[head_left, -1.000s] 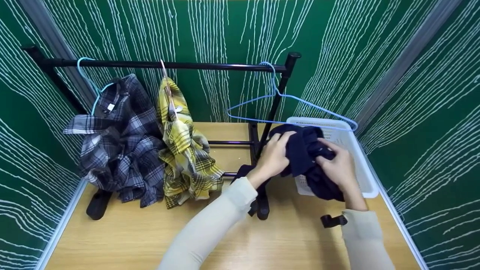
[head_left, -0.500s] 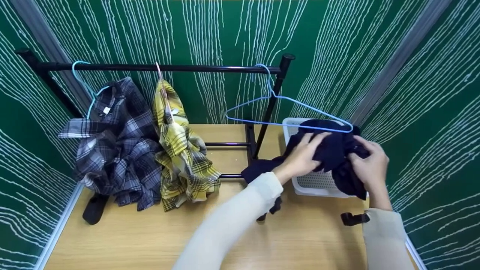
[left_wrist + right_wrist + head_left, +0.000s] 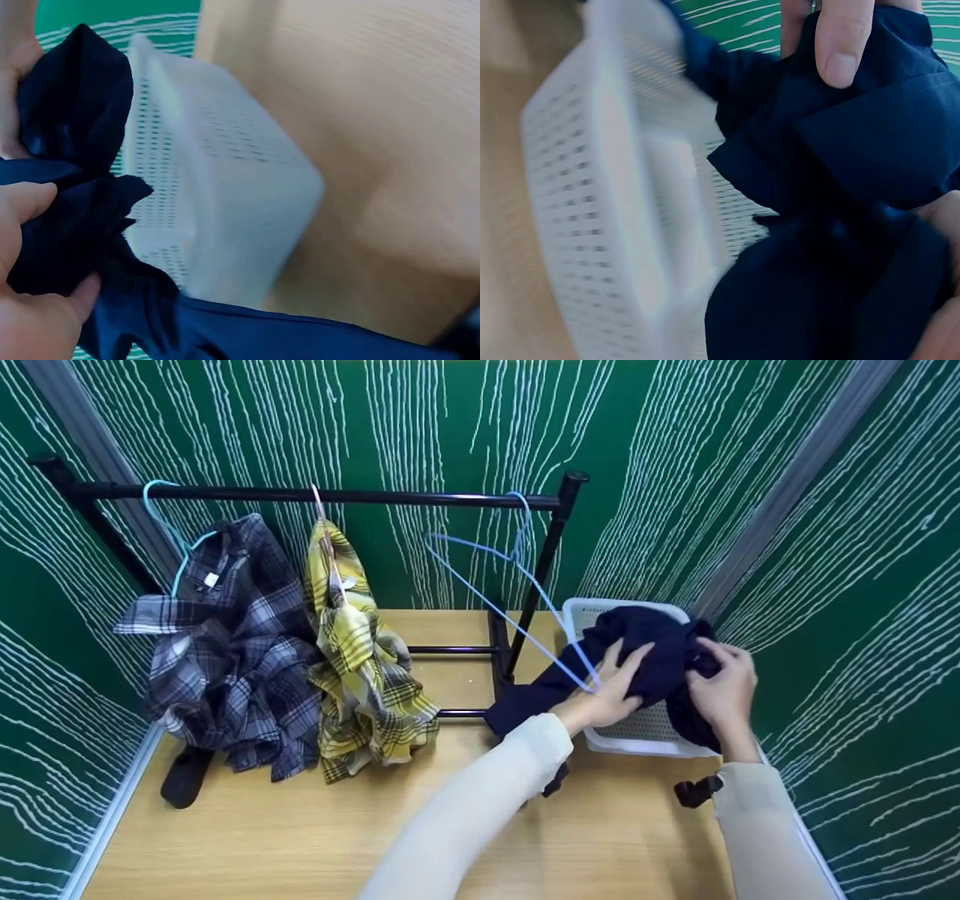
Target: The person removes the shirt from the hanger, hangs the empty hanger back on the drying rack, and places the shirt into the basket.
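Note:
A bunched navy shirt [image 3: 652,652] is held over the white basket [image 3: 637,746], one end trailing left past the rack post. My left hand [image 3: 611,690] grips its left side; in the left wrist view the thumb [image 3: 26,201] and a finger close on the folds. My right hand [image 3: 724,686] pinches the right side, and a collar-like flap [image 3: 885,127] shows between the hands in the right wrist view. A blue hanger [image 3: 474,547] hangs from the rail, turned at an angle, its near corner at my left hand. The hanger carries no garment.
The black clothes rack [image 3: 420,498] spans the left and middle. A dark plaid shirt [image 3: 262,660] hangs on a turquoise hanger [image 3: 180,544], with a yellow plaid shirt [image 3: 352,637] beside it. Green walls [image 3: 862,622] enclose the wooden surface [image 3: 300,840].
Both hands moved right with the navy shirt over the basket, then slightly back left. The blue hanger has swung round, its right corner now down at my left hand.

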